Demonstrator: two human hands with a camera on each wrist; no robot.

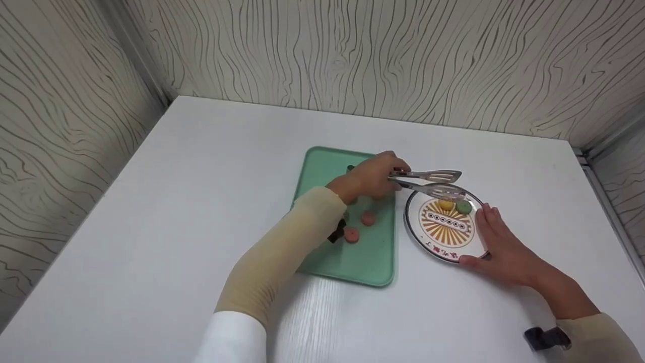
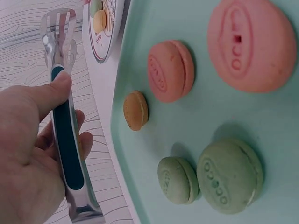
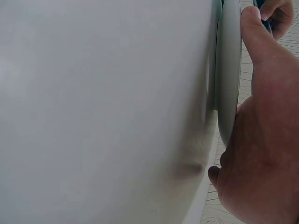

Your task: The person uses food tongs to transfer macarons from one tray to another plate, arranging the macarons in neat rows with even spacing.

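My left hand (image 1: 373,174) holds metal tongs (image 2: 68,140) with dark grip panels, its thumb pressed along one panel. The tongs' slotted ends stand apart above the far rim of a round white plate (image 1: 417,222), with nothing visible between them. On the plate lie a yellow macaron (image 1: 446,205) and a green macaron (image 1: 463,207), side by side. My right hand (image 1: 509,257) holds the plate's right edge, thumb at the near rim and fingers along the far side. In the right wrist view the plate appears edge-on.
Left of the plate, a green tray (image 1: 365,264) lies under my left forearm. It bears pink macarons (image 2: 170,71), green macarons (image 2: 229,176) and an orange-yellow macaron (image 2: 135,110). Wood-patterned panels (image 1: 352,60) border the white table (image 1: 242,146).
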